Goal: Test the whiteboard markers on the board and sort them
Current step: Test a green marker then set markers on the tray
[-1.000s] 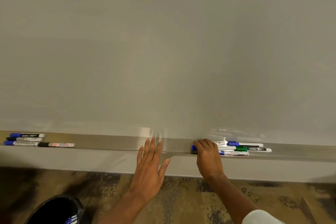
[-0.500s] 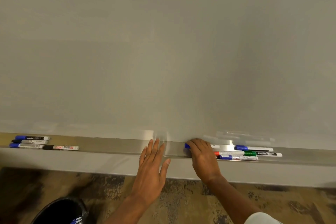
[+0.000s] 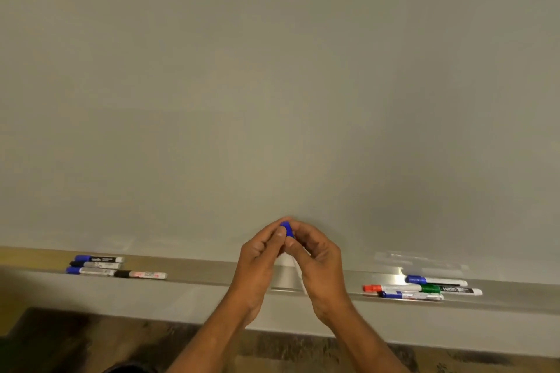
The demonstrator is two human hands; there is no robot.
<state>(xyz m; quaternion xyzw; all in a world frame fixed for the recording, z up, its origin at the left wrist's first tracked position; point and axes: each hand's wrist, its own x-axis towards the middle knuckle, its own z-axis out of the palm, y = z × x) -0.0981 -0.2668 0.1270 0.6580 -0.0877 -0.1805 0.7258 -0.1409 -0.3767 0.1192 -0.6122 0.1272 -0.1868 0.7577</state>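
A blue-capped marker stands upright between both hands in front of the blank whiteboard. My left hand pinches its blue cap with fingertips and thumb. My right hand grips the white barrel below the cap. Most of the barrel is hidden by the fingers. On the metal tray, several markers lie in a pile at the right, with red, green and blue caps. Another group of several markers lies at the left, with blue and black caps.
The tray runs along the whole lower edge of the board, above a patterned carpet floor. A dark round bin edge shows at the bottom, left of my left forearm.
My right hand picked a blue-capped marker from the right pile and lifted it off the tray. My left hand left the tray and closed on the marker's cap. The camera tilted up slightly.
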